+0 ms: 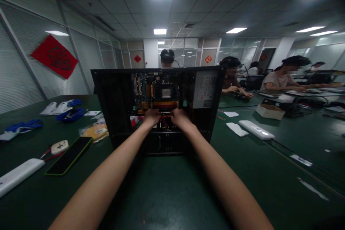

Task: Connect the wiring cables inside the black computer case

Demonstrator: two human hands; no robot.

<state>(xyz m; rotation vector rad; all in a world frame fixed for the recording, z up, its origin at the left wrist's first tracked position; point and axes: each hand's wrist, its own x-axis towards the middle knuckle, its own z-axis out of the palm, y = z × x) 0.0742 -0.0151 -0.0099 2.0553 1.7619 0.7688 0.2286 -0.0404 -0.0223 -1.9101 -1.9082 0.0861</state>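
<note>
An open black computer case [98,90] stands upright on the table in front of me. Inside it are a motherboard [172,82] with a square processor socket [166,93], a row of orange and dark memory slots [165,105], and a silver power supply [205,89] at the upper right. Just below the slots, a thin dark strip that looks like a memory stick [165,114] spans the gap between my hands. My left hand [152,117] is closed at its left end, my right hand [179,116] at its right. My fingertips are partly hidden.
On the green table [167,190], a green-edged phone [69,155], a white power bank [20,176] and a plastic bag [94,132] lie left. Gloves [23,126] and a blue tray [70,115] sit farther back. Rightward are a white device [256,129] and a small box [270,111]; several people work beyond.
</note>
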